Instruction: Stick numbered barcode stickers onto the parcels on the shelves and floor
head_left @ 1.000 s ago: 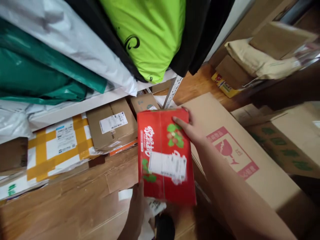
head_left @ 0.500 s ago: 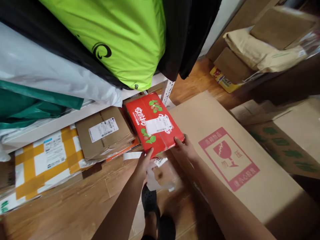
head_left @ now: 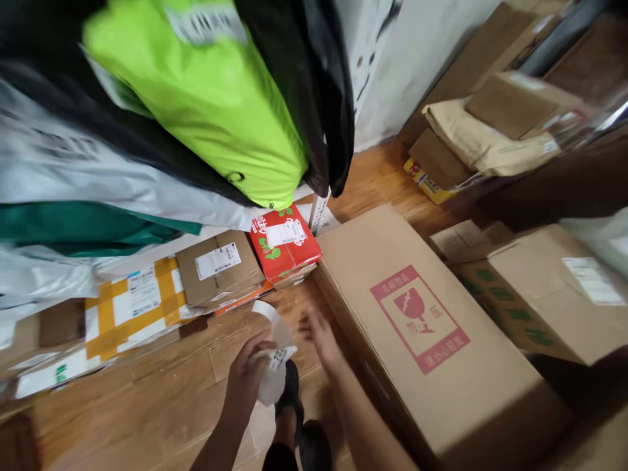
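Observation:
My left hand (head_left: 250,360) is closed around a strip of labels (head_left: 273,381), translucent whitish paper with a printed sticker at its top and a pale end curling upward. To its right, my right hand (head_left: 318,332) hangs above the floor with its fingers apart and slightly blurred, holding nothing. Beyond both hands, a red box (head_left: 294,256) with green leaf prints and a white shipping label sits on the lower level by the shelf post. Beside it on the left lies a brown cardboard parcel (head_left: 230,282) with a white label.
A large carton (head_left: 353,261) with a red fragile mark stands at right. White-and-yellow taped parcels (head_left: 169,288) line the left. Green, black and white bags (head_left: 216,111) bulge from the shelf above. More cartons (head_left: 534,288) sit far right. My shoes (head_left: 289,392) are on the wooden floor.
Both hands have let go of the red box, which now rests under the shelf edge, and drawn back toward me. The label strip is now lifted in my left hand. The view has shifted.

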A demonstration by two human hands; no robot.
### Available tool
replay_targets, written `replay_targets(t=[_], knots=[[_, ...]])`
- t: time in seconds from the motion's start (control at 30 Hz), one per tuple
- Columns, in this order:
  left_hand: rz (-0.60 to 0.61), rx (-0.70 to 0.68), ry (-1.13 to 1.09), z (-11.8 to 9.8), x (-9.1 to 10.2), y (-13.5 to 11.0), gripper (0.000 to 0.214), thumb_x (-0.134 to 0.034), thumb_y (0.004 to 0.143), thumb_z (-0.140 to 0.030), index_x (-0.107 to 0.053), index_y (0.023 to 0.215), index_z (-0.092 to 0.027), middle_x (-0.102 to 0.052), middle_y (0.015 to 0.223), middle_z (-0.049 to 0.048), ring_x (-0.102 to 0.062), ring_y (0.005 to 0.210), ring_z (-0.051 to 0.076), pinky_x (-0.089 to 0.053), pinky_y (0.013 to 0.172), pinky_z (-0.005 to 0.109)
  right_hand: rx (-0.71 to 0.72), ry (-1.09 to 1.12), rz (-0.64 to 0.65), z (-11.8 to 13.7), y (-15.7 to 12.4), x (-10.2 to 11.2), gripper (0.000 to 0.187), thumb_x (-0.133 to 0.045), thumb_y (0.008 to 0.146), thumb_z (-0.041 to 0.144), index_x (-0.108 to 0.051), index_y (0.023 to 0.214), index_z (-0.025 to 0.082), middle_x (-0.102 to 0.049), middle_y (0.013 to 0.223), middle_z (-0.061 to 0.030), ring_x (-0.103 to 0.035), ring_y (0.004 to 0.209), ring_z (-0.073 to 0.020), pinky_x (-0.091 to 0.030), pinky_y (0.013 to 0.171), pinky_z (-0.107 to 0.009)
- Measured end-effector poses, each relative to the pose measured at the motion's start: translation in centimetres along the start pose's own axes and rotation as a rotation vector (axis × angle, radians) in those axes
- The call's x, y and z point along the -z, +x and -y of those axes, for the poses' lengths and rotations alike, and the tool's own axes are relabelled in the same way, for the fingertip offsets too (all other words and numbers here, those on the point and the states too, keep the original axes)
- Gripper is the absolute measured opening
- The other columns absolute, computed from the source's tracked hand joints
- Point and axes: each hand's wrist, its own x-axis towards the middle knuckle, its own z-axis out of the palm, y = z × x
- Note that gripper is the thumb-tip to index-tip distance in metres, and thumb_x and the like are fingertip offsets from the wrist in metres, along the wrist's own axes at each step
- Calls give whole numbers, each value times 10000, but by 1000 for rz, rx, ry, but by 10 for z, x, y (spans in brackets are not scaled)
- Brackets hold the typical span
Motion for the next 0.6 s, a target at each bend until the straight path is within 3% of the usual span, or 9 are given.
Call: replay_targets(t=[0.1,0.23,0.33,0.43,0.53,0.6], knots=[[-21,14,-236,-18,13,-69,441,-643,566,-242,-618,1002,-178,-665,838,12,-592,679,149,-449,592,228,-1,72,330,-32,-102,9,639,-421,719,751,-660,800,164,-678,830,-87,-619,820,-211,-475,717,-321],[50,-8,-389,-51,22,-159,516,-562,521,-139,-607,1033,-190,-634,852,6,-561,648,123,-451,571,210,152,117,486,-25,-213,33,448,-593,722,606,-642,884,191,-675,850,-48,-602,801,-188,-464,746,-316],[98,-161,-217,-74,37,-230,490,-567,595,-142,-598,1078,-215,-628,920,27,-590,724,147,-479,625,229,238,2,509,8,-277,51,296,-711,685,447,-643,808,187,-667,740,-23,-589,701,-165,-462,695,-293],[67,-476,133,-95,61,-299,354,-592,723,-215,-632,1075,-232,-624,1001,68,-597,922,203,-484,807,288,403,-127,511,46,-338,62,212,-686,724,389,-653,744,180,-673,737,-36,-597,723,-178,-470,718,-295],[-90,-684,365,-112,83,-356,289,-559,785,-259,-655,1057,-254,-613,1066,86,-561,1030,226,-458,886,326,573,-189,546,72,-392,61,207,-664,739,396,-667,786,194,-683,783,-46,-612,763,-192,-487,736,-294],[-206,-745,428,-119,96,-386,200,-568,777,-267,-688,935,-250,-634,979,81,-572,971,229,-466,857,347,637,-230,586,77,-421,54,244,-644,744,430,-676,819,199,-689,791,-57,-624,742,-201,-507,715,-303]])
